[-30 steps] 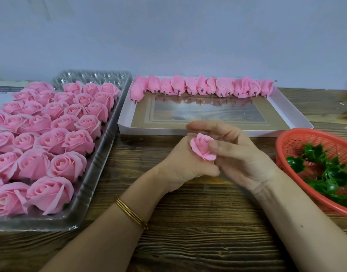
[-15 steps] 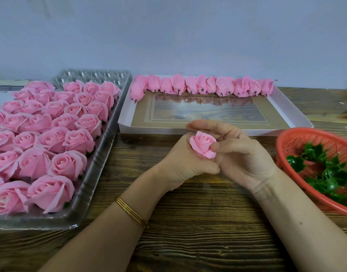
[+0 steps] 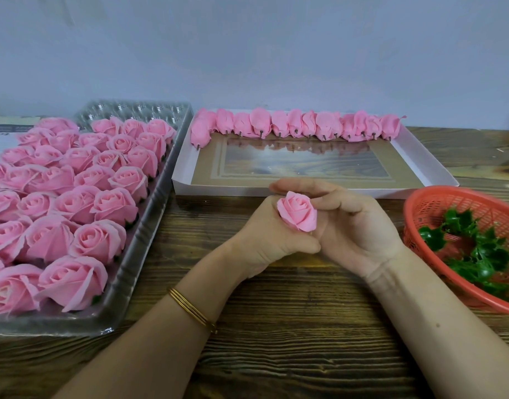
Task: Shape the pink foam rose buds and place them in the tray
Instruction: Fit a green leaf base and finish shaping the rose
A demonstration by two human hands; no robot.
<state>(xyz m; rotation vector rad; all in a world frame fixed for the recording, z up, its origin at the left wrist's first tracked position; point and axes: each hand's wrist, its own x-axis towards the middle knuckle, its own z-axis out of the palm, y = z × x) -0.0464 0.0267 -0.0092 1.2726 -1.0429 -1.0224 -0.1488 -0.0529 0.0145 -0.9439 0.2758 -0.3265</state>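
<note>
Pink foam rose bud (image 3: 297, 210), bloom toward eleven o'clock, is gripped at centre by curled fingers of the left hand (image 3: 272, 240) and right hand (image 3: 359, 226), the white cardboard tray (image 3: 218, 189) lying near at twelve o'clock.

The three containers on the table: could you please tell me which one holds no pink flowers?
The red basket on the right: it holds green leaves, while the clear tray and white box hold pink flowers.

Thin gold-coloured bangles (image 3: 192, 311), two or perhaps three stacked close, ring the wrist just behind the left hand (image 3: 264, 240). Both forearms are bare. The right forearm (image 3: 449, 349), opposite the bangles, shows one small dark spot.
</note>
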